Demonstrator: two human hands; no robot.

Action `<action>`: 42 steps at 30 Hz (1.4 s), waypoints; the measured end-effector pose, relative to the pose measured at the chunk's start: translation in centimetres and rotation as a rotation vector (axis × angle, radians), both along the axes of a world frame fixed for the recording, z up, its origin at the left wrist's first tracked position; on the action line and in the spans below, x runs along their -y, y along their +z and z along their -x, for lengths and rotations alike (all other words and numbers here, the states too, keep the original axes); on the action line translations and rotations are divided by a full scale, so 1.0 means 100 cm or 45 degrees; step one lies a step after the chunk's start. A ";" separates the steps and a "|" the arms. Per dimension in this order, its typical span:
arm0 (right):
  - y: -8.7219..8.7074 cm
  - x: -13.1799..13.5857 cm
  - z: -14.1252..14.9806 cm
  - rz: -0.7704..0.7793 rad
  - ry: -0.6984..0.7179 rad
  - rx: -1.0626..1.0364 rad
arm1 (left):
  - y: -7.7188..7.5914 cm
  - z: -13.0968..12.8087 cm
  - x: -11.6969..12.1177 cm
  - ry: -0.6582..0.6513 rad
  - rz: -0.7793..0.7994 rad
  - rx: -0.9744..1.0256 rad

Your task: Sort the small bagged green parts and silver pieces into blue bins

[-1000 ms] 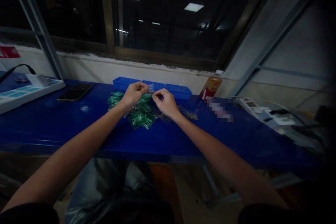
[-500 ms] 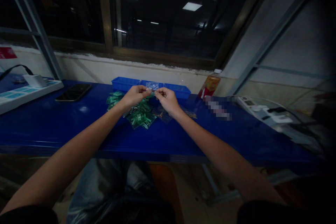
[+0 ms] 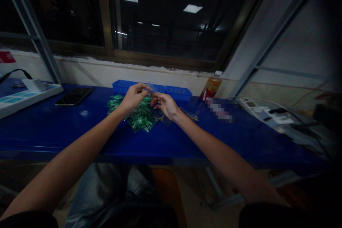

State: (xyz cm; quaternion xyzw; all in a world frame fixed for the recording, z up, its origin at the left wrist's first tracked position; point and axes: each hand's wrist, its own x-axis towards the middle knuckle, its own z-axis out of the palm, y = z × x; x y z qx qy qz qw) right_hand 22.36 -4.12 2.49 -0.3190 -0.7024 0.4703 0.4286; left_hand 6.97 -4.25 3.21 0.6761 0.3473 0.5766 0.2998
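A small clear plastic bag [image 3: 151, 88] is pinched in the fingers of my left hand [image 3: 135, 95], above the middle of the table. My right hand [image 3: 166, 104] is close against the bag's right side, its fingers apart and partly stretched out. Whether its fingertips touch the plastic I cannot make out. Under both hands lies a pile of clear bags with green pieces [image 3: 141, 121]. Beside it, partly covered by my right hand, are clear bags with small brass-coloured parts [image 3: 190, 114]. Blue plastic bins [image 3: 178, 93] stand in a row just behind my hands.
On the blue table [image 3: 80, 128] a phone [image 3: 73, 96] lies at left, near a white power strip [image 3: 29, 99]. A drink bottle [image 3: 211, 87] stands at the back right. Another power strip with plugs [image 3: 267, 114] and cables lies farther right. A window wall rises behind.
The bag, earlier pinched between both hands, has tilted and stays in my left fingers. My right hand has loosened, with its fingers spreading and turning. The view has shifted slightly.
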 end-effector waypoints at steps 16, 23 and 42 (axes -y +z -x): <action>-0.002 -0.011 -0.009 -0.561 -0.583 0.184 | 0.001 -0.001 0.004 0.212 0.342 -0.023; -0.005 -0.006 -0.008 -0.794 -0.668 0.507 | -0.001 -0.004 0.005 0.021 0.545 -0.093; -0.007 -0.001 -0.003 -0.917 -0.450 0.487 | 0.000 0.000 0.005 0.144 0.537 -0.253</action>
